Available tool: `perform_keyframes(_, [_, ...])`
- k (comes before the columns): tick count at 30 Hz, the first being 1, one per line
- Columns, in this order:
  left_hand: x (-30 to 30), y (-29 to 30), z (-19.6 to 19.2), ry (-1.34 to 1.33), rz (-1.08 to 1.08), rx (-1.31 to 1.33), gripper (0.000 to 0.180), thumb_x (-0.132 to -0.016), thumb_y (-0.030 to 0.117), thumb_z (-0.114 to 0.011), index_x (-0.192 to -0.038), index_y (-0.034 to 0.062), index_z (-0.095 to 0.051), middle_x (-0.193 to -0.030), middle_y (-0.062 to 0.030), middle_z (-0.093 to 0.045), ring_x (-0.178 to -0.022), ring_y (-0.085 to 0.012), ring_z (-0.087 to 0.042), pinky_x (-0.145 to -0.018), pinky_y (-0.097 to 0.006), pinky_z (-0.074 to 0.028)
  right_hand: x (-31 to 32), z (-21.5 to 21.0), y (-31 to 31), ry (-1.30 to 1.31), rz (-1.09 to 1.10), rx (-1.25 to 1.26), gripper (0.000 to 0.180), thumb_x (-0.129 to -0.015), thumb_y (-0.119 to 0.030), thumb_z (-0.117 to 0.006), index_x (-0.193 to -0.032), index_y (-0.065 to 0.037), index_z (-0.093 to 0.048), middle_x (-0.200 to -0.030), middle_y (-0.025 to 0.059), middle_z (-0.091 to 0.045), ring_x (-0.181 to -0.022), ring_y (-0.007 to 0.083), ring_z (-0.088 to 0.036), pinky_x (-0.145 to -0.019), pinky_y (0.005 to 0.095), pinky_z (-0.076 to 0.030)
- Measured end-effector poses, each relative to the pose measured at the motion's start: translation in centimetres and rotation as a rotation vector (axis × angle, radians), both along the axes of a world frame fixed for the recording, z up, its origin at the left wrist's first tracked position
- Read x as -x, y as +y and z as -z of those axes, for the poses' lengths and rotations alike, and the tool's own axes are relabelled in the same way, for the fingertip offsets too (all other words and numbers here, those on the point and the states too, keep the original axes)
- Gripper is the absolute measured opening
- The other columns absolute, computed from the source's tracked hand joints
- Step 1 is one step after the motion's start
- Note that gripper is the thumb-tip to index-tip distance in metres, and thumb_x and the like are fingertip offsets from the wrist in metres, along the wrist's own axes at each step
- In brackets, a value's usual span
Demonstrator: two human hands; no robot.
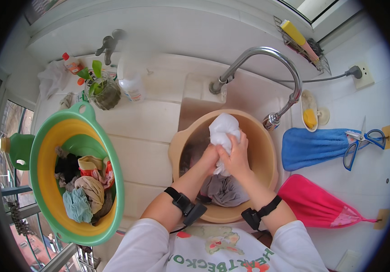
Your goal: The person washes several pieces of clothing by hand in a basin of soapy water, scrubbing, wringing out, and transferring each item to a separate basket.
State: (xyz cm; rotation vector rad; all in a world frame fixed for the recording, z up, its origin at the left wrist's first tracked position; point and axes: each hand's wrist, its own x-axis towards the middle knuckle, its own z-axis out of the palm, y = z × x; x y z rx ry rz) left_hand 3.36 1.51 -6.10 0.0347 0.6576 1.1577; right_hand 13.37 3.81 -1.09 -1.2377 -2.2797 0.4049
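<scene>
Presently, both of my hands work a white cloth [224,129] above a tan basin [267,149] that stands under the curved metal tap [267,56]. My left hand [209,156] and right hand [236,156] are pressed together, fingers curled and clamped around the lower part of the cloth, whose upper end bunches out above the knuckles. A grey garment [224,190] lies in the basin below the wrists, just beside the near wall.

To scrub well, I judge that I should keep the cloth over the basin so drips fall inside, rub one fold against another with short strokes, and shift my grip along the fabric so each part gets worked. I would keep the elbows low and the grey garment out of the rubbing.

To my left, a green and yellow tub [113,149] holds a heap of mixed clothes [83,186], well apart from the basin. On the wall to my right hang a blue towel [310,147], a pink cloth [315,204] and a pair of blue scissors [363,140]; a soap dish [310,113] sits near the tap's spout.
</scene>
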Motion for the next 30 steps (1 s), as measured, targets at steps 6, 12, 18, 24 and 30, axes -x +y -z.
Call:
perform_keyframes(6, [-0.4, 0.4, 0.9, 0.443, 0.227, -0.06, 0.046, -0.084, 0.025, -0.06, -0.123, 0.004, -0.051, -0.113, -0.01, -0.061, -0.103, -0.0216, -0.059, -0.089, -0.036, -0.046, -5.1, 2.7, 5.7, 0.489, 0.3, 0.643, 0.041, -0.085, -0.024, -0.06, -0.115, 0.003, -0.051, -0.115, 0.0246, -0.052, -0.105, 0.0377, -0.053, -0.092, 0.041, -0.041])
perform_keyframes(12, [0.5, 0.8, 3.9, 1.38, -0.332, -0.2, 0.06, -0.068, 0.002, -0.065, -0.125, 0.0117, -0.053, -0.125, -0.0204, -0.049, -0.117, -0.0356, -0.046, -0.098, -0.042, -0.037, -8.0, 2.6, 5.5, 0.076, -0.011, 0.347, 0.069, -0.074, -0.008, -0.062, -0.138, -0.005, -0.035, -0.117, 0.022, -0.052, -0.112, 0.0371, -0.047, -0.097, 0.0413, -0.039])
perform_keyframes(18, [-0.9, -1.2, 3.7, 1.907, 0.577, -0.385, 0.066, -0.075, 0.025, -0.068, -0.136, 0.0276, -0.044, -0.151, -0.0151, -0.018, -0.139, -0.0413, -0.013, -0.104, -0.063, -0.024, -9.0, 9.4, 4.8, -0.415, -0.099, 0.554, 0.082, -0.069, -0.019, -0.068, -0.143, -0.019, -0.032, -0.146, 0.0229, -0.017, -0.128, 0.0486, -0.026, -0.104, 0.0557, -0.029])
perform_keyframes(24, [-0.3, -1.2, 4.2, 1.699, 0.957, -0.101, 0.071, -0.083, 0.044, -0.057, -0.145, 0.0329, -0.024, -0.155, -0.0139, -0.007, -0.138, -0.0433, -0.014, -0.102, -0.063, -0.027, -8.0, 15.1, 5.4, -0.585, -0.056, 0.8, 0.071, -0.072, -0.023, -0.067, -0.137, -0.014, -0.04, -0.144, 0.0305, -0.022, -0.132, 0.0466, -0.026, -0.108, 0.047, -0.029])
perform_keyframes(30, [-0.5, -1.1, 7.2, 1.541, 1.023, 0.04, 0.067, -0.086, 0.054, -0.044, -0.145, 0.0273, -0.027, -0.148, -0.0171, -0.029, -0.133, -0.0429, -0.031, -0.104, -0.054, -0.032, -6.9, 16.2, 5.2, -0.726, -0.045, 0.724, 0.05, -0.072, -0.016, -0.064, -0.121, -0.01, -0.056, -0.122, 0.0188, -0.055, -0.116, 0.0366, -0.051, -0.096, 0.0443, -0.043])
